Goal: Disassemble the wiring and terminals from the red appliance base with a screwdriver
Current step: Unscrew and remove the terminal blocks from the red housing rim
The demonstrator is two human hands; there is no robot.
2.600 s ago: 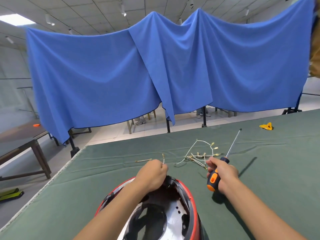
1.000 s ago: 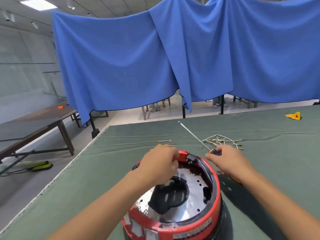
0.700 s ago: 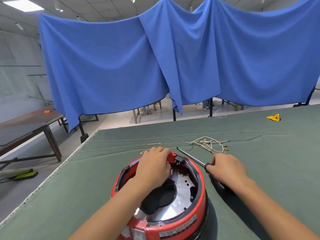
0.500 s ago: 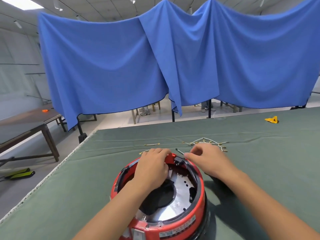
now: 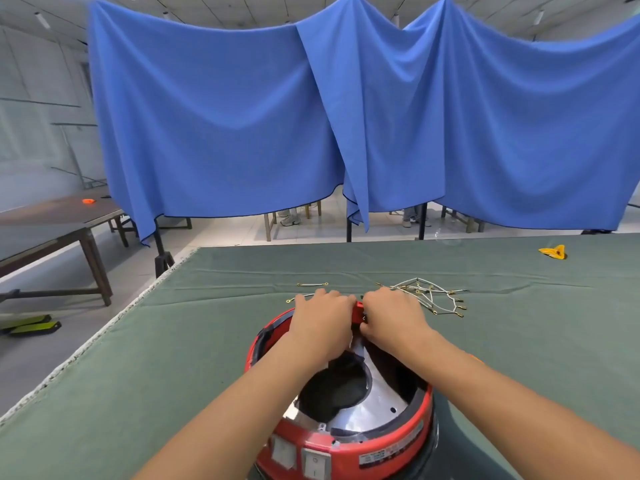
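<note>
Loose wires (image 5: pixel 427 296) lay beyond both hands — left hand (image 5: pixel 323 322) and right hand (image 5: pixel 393 318) gripped the red base (image 5: pixel 349 441) rim; its label was unreadable.

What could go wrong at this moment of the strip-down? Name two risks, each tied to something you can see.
1. Both hands, left hand and right hand, crowd the far rim of the red appliance base; a finger could catch on the metal plate edge.
2. The loose wires lie just beyond the right hand and might be swept away.
</note>
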